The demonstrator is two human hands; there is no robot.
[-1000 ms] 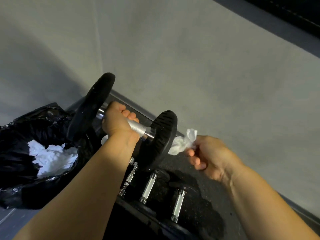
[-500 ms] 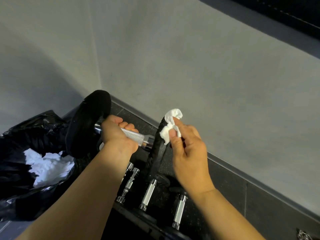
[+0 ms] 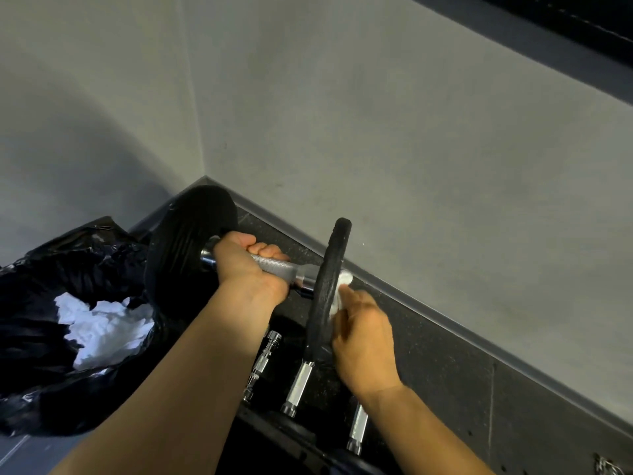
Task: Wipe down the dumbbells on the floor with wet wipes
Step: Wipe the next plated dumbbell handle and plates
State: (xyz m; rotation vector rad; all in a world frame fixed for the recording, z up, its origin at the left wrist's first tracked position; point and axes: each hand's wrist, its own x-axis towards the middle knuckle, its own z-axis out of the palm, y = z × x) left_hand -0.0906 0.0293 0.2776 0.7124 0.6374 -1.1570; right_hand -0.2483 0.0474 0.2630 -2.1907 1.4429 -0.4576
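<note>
Holds one dumbbell up off the floor, close to the corner of the grey wall, left hand clenched round the knurled handle between the two black plates. Presses a white wet wipe against the outer face of the plate nearer the right hand, grasping the wipe and pinning it to the rubber about level with the end of the handle, fingers too blurred for more detail. Appears to be midway through wiping that plate, with the other plate and the handle perhaps yet to do; cannot tell from this view how much is already clean. Leaves several more dumbbells lying side by side on the floor directly below, chrome handles showing, partly hidden behind the forearms. Has an open black bag at the left, with crumpled white wipes inside. Calls next, most likely, for sweeping the wipe round the face of the plate and over its rim, then across to the handle and the other plate. Demands a firm, steady left-hand grip, or a slow turn of the handle to bring unwiped rubber under the wipe. Risks a tilt or a slip otherwise, with the whole weight hanging from one hand above the dumbbells on the floor.
</note>
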